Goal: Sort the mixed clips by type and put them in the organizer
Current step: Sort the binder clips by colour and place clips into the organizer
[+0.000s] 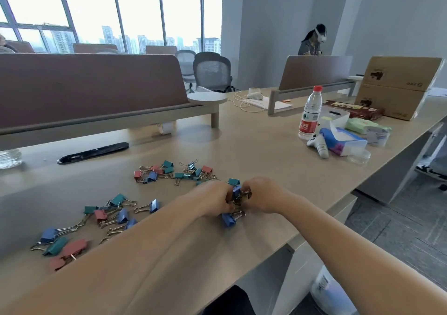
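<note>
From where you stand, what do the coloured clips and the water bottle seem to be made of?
The clips: probably painted sheet metal, matte blue, teal and red, with shiny wire handles. The water bottle: clear, thin plastic by its see-through, glinting wall; red cap looks plastic too.

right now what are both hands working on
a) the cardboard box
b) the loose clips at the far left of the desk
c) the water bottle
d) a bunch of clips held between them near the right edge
d: the left hand and right hand meet and both grip the clip cluster near the right edge of the desk.
</note>
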A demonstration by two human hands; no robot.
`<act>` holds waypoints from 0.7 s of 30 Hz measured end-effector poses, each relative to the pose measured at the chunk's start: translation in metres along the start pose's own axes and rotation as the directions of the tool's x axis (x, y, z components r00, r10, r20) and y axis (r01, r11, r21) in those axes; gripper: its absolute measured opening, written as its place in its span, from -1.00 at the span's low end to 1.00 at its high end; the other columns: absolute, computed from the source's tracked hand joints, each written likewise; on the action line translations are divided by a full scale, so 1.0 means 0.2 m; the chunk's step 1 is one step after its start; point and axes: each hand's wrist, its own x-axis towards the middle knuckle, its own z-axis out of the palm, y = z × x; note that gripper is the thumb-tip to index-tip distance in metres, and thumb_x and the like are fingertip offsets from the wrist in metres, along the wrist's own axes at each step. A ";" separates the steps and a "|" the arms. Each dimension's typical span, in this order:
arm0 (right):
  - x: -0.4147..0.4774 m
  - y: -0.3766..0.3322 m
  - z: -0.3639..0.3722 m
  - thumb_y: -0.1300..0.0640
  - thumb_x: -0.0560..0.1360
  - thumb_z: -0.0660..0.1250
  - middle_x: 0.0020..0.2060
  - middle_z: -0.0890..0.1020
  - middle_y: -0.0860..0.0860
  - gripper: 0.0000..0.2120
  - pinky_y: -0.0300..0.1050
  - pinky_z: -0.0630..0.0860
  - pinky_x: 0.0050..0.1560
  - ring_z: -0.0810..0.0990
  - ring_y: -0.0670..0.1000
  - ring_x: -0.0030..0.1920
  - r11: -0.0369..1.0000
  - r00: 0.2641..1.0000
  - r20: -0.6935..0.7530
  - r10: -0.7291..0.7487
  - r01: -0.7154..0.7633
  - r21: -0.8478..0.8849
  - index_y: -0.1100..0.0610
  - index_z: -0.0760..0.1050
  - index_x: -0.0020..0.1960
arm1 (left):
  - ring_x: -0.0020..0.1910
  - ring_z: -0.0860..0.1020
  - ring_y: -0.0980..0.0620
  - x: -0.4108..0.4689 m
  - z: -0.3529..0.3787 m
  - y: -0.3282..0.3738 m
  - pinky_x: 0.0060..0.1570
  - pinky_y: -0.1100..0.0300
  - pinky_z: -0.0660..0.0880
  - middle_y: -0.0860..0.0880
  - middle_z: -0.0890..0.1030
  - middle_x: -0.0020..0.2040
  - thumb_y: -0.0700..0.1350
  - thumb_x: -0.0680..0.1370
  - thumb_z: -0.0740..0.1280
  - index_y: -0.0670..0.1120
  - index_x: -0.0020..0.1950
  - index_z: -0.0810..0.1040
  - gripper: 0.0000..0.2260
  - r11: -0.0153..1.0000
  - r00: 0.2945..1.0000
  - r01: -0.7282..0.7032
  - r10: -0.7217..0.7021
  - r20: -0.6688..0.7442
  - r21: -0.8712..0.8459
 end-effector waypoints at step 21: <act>0.02 -0.04 -0.01 -0.05 0.44 0.38 -0.02 0.62 0.06 -0.67 -0.03 0.54 -0.04 0.57 0.09 -0.05 1.000 1.000 0.031 0.003 -0.003 -0.014 0.13 0.56 0.10 | -0.26 0.40 0.01 -0.12 -0.14 -0.07 -0.31 0.14 0.33 -0.04 0.50 -0.10 0.03 0.52 0.34 -0.16 -0.03 0.52 -0.75 0.958 0.988 0.070 -0.106 -0.116 -0.278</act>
